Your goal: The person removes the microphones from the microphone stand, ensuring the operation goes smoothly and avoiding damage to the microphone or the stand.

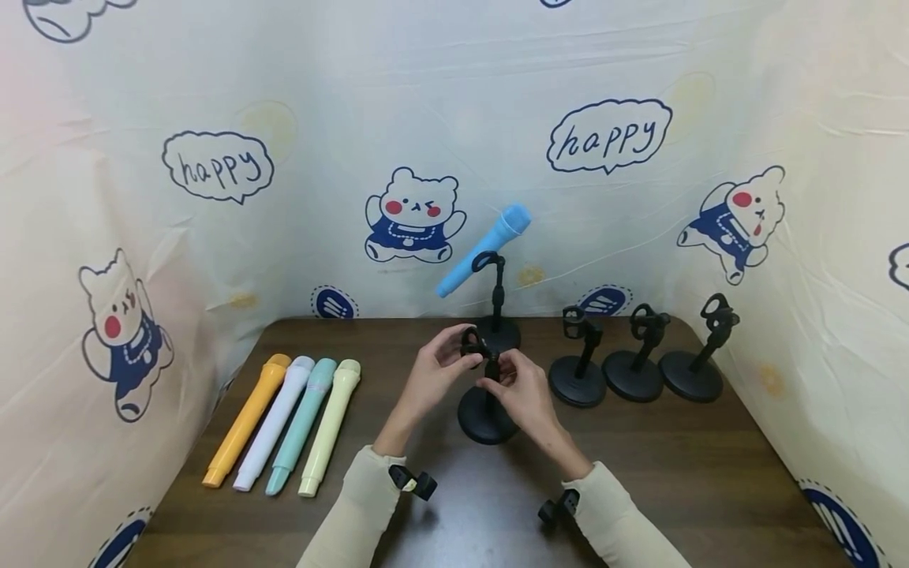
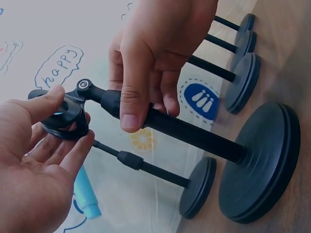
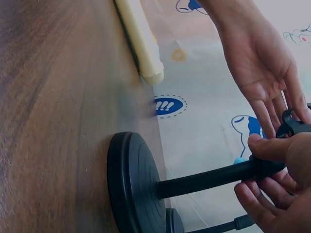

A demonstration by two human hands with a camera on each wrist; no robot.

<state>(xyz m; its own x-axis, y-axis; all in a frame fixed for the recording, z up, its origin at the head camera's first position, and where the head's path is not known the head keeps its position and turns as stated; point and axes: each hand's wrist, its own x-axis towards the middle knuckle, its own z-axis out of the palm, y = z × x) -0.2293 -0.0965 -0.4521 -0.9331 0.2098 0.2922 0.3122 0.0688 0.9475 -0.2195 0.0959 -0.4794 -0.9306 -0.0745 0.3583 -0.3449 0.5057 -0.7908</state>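
Note:
A black desktop microphone stand [image 1: 483, 422] stands upright at the middle of the table, between both hands. My left hand [image 1: 429, 375] pinches the holder clip [image 2: 68, 116] at its top between thumb and fingers. With thumb and fingers, my right hand [image 1: 529, 394] grips the upper post [image 3: 218, 179] just below the joint. The round base [image 2: 262, 162] rests on the tabletop. Right behind it, a second stand [image 1: 499, 296] carries a blue microphone [image 1: 490, 244], slanted in its clip.
Toward the left lie an orange microphone [image 1: 245, 422], a white one [image 1: 273, 426], a teal one [image 1: 301, 426] and a pale yellow one [image 1: 330, 430], side by side. Three more black stands [image 1: 578, 383] line the back right of the wooden table [image 1: 710, 473]. A printed cloth [image 1: 319, 102] surrounds it.

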